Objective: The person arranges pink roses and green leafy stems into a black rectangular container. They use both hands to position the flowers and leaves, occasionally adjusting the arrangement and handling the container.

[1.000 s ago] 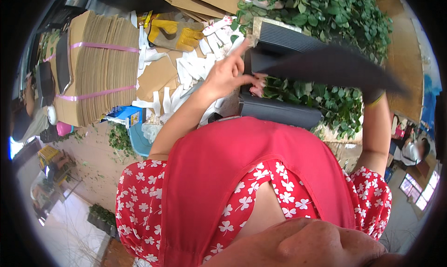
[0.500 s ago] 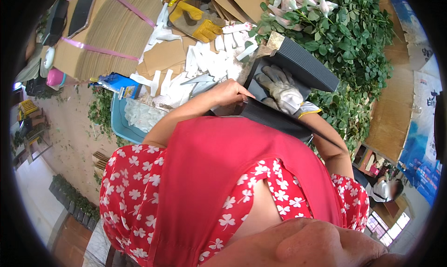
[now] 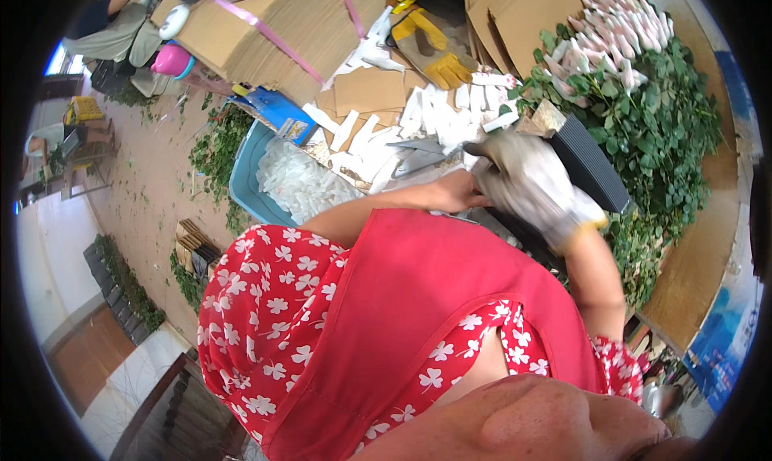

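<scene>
- Here, black ribbed trough (image 3: 591,163) lies partly hidden between red apron (image 3: 450,284) and leafy stems (image 3: 667,139).
- Probably light, stiff, smooth; best taken by its long upper edges.
- Long axis slants upper left to lower right, one end toward white strips (image 3: 434,111).
- Bare left hand (image 3: 452,192): fingers bent beside trough, grip unclear.
- Gloved right hand (image 3: 531,184): blurred above trough; can't tell whether closed.

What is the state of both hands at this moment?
Left hand: bare, partly hidden; whether it holds anything cannot be told.
Right hand: gloved, blurred; open or closed cannot be told.
</scene>
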Demonstrator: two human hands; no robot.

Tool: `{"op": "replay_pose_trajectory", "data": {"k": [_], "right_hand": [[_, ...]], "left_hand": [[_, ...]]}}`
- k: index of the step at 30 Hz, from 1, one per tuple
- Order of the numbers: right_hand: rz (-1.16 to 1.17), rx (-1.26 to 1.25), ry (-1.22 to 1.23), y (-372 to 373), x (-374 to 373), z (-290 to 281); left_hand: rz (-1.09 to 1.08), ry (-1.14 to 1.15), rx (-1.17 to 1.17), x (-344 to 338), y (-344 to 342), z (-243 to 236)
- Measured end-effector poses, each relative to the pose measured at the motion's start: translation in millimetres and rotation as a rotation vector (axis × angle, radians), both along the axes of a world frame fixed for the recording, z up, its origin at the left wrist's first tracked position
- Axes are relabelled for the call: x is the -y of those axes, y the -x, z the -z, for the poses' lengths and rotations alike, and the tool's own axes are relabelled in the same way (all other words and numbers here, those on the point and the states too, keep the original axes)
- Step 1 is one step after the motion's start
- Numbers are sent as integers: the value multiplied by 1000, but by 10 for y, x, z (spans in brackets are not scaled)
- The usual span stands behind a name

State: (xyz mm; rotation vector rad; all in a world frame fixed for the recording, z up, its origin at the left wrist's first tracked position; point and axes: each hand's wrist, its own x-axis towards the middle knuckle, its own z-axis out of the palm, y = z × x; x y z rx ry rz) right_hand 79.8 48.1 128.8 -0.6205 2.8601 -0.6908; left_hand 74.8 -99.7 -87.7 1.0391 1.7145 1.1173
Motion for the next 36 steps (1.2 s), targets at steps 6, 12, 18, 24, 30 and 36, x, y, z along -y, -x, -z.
{"op": "replay_pose_trajectory", "data": {"k": [6, 12, 18, 24, 30, 36], "right_hand": [[-131, -295, -269, 1420, 1066, 1478], [-228, -396, -343, 941, 553, 573], [512, 127, 63, -845, -815, -150], [959, 1014, 554, -1011, -1268, 716], [1097, 1005, 785, -1006, -1172, 800], [726, 989, 229, -999, -1315, 1051]], "left_hand": [[33, -392, 479, -223, -164, 265], [9, -51, 76, -48, -7, -254], [125, 3, 62, -90, 140, -334], [332, 103, -231, -94, 321, -643], [587, -138, -787, -328, 559, -1029], [646, -128, -579, -921, 733, -832]]}}
